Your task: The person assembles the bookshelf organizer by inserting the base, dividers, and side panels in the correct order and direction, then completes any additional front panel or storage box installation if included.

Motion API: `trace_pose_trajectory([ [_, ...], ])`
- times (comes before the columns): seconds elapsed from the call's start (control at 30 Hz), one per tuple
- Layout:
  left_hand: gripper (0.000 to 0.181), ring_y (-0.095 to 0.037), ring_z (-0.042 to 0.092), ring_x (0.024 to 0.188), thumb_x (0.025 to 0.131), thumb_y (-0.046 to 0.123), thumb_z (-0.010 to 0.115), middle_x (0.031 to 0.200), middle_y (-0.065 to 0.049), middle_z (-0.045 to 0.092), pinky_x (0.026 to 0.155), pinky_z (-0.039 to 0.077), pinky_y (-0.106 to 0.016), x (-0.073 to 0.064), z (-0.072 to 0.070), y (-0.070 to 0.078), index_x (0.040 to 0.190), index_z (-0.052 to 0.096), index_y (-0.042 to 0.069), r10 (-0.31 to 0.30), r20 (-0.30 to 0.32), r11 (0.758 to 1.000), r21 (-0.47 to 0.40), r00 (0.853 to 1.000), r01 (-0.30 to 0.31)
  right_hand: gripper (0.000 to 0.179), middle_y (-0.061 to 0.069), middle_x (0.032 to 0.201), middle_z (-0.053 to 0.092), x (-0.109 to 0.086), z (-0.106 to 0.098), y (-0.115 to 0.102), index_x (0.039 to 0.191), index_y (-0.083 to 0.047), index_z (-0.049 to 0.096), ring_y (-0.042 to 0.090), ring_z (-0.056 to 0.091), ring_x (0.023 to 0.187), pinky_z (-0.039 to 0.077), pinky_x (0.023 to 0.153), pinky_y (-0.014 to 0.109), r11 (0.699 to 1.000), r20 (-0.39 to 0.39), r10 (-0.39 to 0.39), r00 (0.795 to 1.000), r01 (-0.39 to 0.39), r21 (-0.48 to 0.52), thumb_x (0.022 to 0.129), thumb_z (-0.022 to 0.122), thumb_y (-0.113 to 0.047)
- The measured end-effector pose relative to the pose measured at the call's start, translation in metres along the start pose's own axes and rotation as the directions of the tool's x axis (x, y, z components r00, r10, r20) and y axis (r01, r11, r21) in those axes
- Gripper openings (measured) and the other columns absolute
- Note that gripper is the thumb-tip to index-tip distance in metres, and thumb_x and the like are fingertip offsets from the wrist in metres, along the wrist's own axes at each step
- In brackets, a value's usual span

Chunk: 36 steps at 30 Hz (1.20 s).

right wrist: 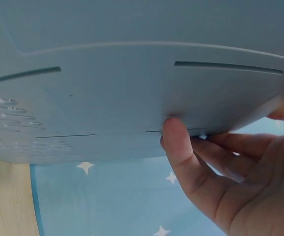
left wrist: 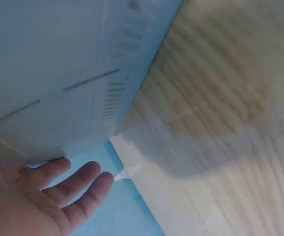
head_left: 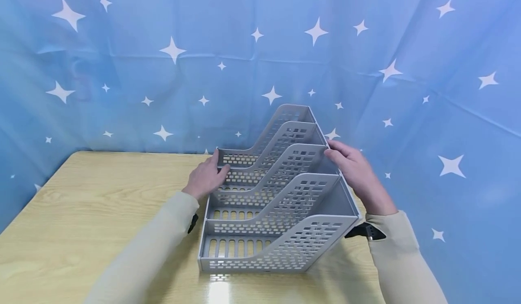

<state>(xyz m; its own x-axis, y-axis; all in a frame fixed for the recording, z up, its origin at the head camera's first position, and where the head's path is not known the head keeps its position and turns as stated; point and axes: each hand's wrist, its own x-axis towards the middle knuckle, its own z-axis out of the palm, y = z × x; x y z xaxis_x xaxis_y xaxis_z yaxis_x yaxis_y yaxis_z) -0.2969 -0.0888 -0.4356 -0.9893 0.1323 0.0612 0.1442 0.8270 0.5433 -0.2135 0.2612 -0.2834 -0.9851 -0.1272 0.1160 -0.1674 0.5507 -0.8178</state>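
A grey plastic file holder point(head_left: 277, 231) with several slots and perforated dividers stands on the wooden table. Its dividers step from low on the left to tall on the right. My left hand point(head_left: 206, 175) grips the low left end near the far slots, thumb over the edge. In the left wrist view, other fingers point(left wrist: 85, 196) of that hand extend beside the panel. My right hand point(head_left: 358, 173) grips the tall back panel at its right edge. In the right wrist view, the thumb point(right wrist: 177, 140) lies against the slitted panel point(right wrist: 117, 98).
The pale wooden table point(head_left: 81, 213) extends left of the file holder. Behind and to the right hangs a blue curtain point(head_left: 228, 23) with white stars. Dark bands point(head_left: 368, 231) show at both cuffs.
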Motion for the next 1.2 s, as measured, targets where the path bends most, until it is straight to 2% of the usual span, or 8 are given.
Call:
trace_pose_trajectory([
  [0.43, 0.077, -0.038, 0.068, 0.105, 0.108, 0.053, 0.030, 0.146, -0.024, 0.057, 0.074, 0.055, -0.049, -0.007, 0.002, 0.003, 0.167, 0.004, 0.009, -0.048, 0.034, 0.998, 0.046, 0.998, 0.046, 0.053, 0.023, 0.155, 0.047, -0.009, -0.003, -0.005, 0.155, 0.000, 0.044, 0.037, 0.040, 0.145, 0.030, 0.119, 0.055, 0.999, -0.018, -0.025, 1.000, 0.024, -0.033, 0.108, 0.048, -0.026],
  [0.67, 0.065, -0.045, 0.063, 0.117, 0.110, 0.041, 0.019, 0.159, -0.020, 0.043, 0.096, 0.051, -0.057, -0.009, 0.004, -0.001, 0.168, 0.004, 0.016, -0.071, 0.014, 0.985, -0.154, 0.997, 0.072, 0.054, 0.020, 0.155, 0.049, -0.008, -0.007, -0.007, 0.156, -0.005, 0.045, 0.034, 0.046, 0.140, 0.034, 0.116, 0.051, 1.000, -0.017, 0.003, 1.000, -0.003, -0.029, 0.109, 0.046, -0.033],
  [0.73, 0.062, -0.045, 0.060, 0.122, 0.110, 0.037, 0.018, 0.163, -0.018, 0.038, 0.104, 0.047, -0.056, -0.010, 0.007, -0.003, 0.168, 0.006, 0.017, -0.086, -0.004, 0.971, -0.224, 0.996, 0.083, 0.055, 0.020, 0.152, 0.052, -0.006, -0.008, -0.006, 0.157, -0.009, 0.045, 0.028, 0.055, 0.131, 0.042, 0.110, 0.042, 1.000, -0.011, 0.024, 1.000, -0.024, -0.020, 0.109, 0.046, -0.037],
  [0.8, 0.060, -0.044, 0.065, 0.099, 0.110, 0.032, 0.020, 0.163, -0.018, 0.038, 0.105, 0.046, -0.054, -0.011, 0.011, -0.005, 0.168, 0.008, 0.018, -0.096, -0.023, 0.955, -0.285, 0.995, 0.085, 0.057, 0.018, 0.152, 0.052, -0.003, -0.010, -0.004, 0.157, -0.012, 0.044, 0.018, 0.062, 0.119, 0.048, 0.102, 0.031, 0.999, 0.000, 0.044, 0.999, -0.044, 0.003, 0.109, 0.046, -0.041],
  [0.9, 0.060, -0.042, 0.062, 0.118, 0.110, 0.030, 0.021, 0.165, -0.017, 0.033, 0.115, 0.039, -0.055, -0.010, 0.012, -0.012, 0.168, 0.009, 0.022, -0.097, -0.008, 0.943, -0.321, 0.995, 0.090, 0.057, 0.021, 0.147, 0.055, 0.003, -0.011, 0.000, 0.157, -0.010, 0.045, 0.008, 0.067, 0.103, 0.054, 0.087, 0.021, 0.999, 0.012, 0.044, 0.999, -0.045, 0.025, 0.109, 0.048, -0.042],
  [0.97, 0.060, -0.044, 0.062, 0.117, 0.111, 0.034, 0.024, 0.165, -0.018, 0.033, 0.116, 0.037, -0.056, -0.009, 0.010, -0.020, 0.168, 0.007, 0.027, -0.078, 0.025, 0.938, -0.337, 0.997, 0.082, 0.059, 0.021, 0.151, 0.051, 0.004, -0.012, 0.002, 0.156, -0.008, 0.045, 0.015, 0.065, 0.115, 0.052, 0.097, 0.028, 0.999, 0.019, 0.033, 0.999, -0.033, 0.005, 0.109, 0.048, -0.042],
  [1.03, 0.061, -0.045, 0.043, 0.143, 0.111, 0.038, 0.027, 0.166, -0.017, 0.031, 0.121, 0.030, -0.057, -0.009, 0.006, -0.030, 0.168, 0.007, 0.028, -0.040, 0.038, 0.952, -0.301, 0.998, 0.049, 0.059, 0.023, 0.153, 0.050, 0.000, -0.013, 0.002, 0.156, -0.005, 0.045, 0.026, 0.058, 0.130, 0.047, 0.106, 0.037, 0.999, 0.021, 0.011, 1.000, -0.010, -0.040, 0.110, 0.046, -0.042],
  [1.2, 0.060, -0.049, 0.040, 0.143, 0.109, 0.034, 0.030, 0.164, -0.022, 0.034, 0.116, 0.033, -0.063, -0.012, 0.003, -0.046, 0.165, 0.027, 0.014, 0.107, -0.105, 0.993, -0.043, 0.989, -0.112, 0.053, 0.021, 0.148, 0.054, -0.020, -0.017, -0.002, 0.151, -0.003, 0.050, 0.022, 0.057, 0.129, 0.050, 0.101, 0.028, 0.990, 0.048, -0.087, 0.995, 0.092, -0.105, 0.112, 0.042, -0.037],
])
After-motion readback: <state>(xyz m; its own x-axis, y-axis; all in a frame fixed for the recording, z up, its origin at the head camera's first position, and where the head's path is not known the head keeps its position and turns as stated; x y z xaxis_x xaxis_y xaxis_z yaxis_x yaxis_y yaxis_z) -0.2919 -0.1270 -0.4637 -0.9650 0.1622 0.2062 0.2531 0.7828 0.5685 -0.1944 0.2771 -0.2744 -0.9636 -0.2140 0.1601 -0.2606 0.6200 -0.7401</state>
